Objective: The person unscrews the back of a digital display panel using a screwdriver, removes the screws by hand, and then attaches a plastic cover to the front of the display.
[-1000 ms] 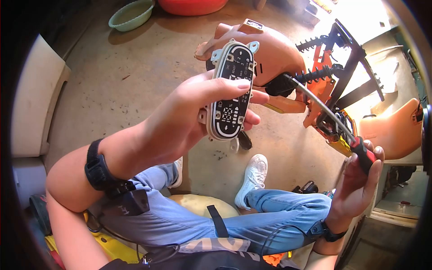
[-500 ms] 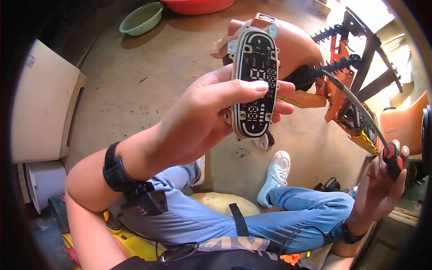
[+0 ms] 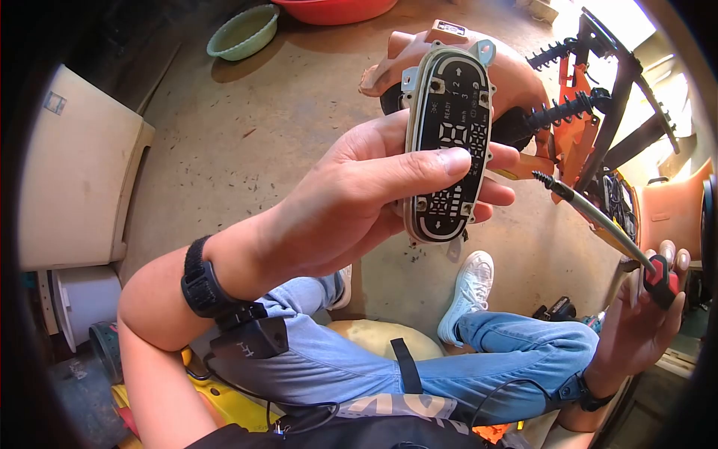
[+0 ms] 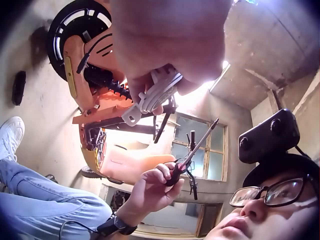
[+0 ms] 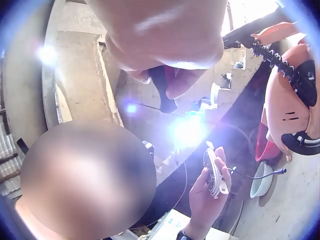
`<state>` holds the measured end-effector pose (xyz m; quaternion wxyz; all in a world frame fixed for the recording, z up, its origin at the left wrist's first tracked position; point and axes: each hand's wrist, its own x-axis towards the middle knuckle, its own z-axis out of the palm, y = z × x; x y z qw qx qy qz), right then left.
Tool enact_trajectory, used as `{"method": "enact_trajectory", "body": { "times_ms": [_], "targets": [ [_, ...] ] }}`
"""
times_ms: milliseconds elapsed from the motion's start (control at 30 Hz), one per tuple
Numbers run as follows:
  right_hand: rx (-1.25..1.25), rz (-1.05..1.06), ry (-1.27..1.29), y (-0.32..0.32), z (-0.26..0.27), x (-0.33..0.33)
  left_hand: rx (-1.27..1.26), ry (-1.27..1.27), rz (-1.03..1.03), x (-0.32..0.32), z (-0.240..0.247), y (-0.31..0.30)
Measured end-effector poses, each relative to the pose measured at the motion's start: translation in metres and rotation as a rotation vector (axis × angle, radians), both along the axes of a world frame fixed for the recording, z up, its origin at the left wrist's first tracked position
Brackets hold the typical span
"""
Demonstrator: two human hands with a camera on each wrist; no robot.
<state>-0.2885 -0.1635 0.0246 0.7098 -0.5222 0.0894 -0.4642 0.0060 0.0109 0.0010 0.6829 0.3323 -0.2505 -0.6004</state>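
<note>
Display panel (image 3: 451, 129) stands face-on in head view, long axis leaning slightly right.

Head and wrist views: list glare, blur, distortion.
Head view: edges bowed, corners black, top right washed out by light, display largely legible. Left wrist view: the left hand looks soft, bright light behind it. Right wrist view: white flare above the display, round blur at lower left.
</note>
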Motion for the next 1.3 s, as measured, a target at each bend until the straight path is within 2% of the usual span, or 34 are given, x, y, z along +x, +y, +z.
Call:
{"method": "enact_trajectory", "body": {
  "times_ms": [633,733,1167,1267,1300],
  "targets": [
    [-0.023,-0.060,0.028,0.0020,0.0003,0.0049,0.026,0.024,0.011,0.0021,-0.0029,0.0005],
    [-0.019,-0.015,0.007,-0.0004,-0.0010,0.0023,0.025,0.023,0.018,0.0016,-0.0036,0.0005],
    [-0.037,0.016,0.046,0.0000,-0.0004,0.0026,0.060,-0.099,0.045,0.0010,-0.0077,-0.0020],
    [-0.033,-0.048,0.075,0.0025,0.0004,0.0031,0.059,-0.102,0.040,0.0011,-0.0068,-0.0023],
    [-0.034,0.003,0.080,0.0022,0.0022,0.0021,0.056,-0.106,0.034,0.0008,-0.0062,-0.0022]
  ]
}}
